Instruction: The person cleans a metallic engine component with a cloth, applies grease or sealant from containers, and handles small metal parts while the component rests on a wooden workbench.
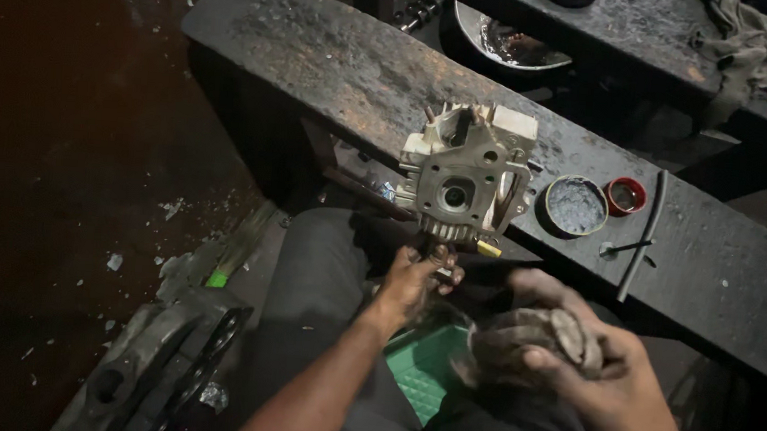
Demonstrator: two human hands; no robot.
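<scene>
Above left hand (gripping): cylinder head

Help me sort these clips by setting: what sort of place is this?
Most likely a small engine repair workshop. An engine cylinder head stands on a grimy, oil-blackened workbench, open tins of paste sit beside it, and the right hand holds a dirty rag.

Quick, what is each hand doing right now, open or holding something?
Left hand: closed on the bottom of the metal engine part, holding it against the bench edge.
Right hand: closed around a dirty rag.
</scene>
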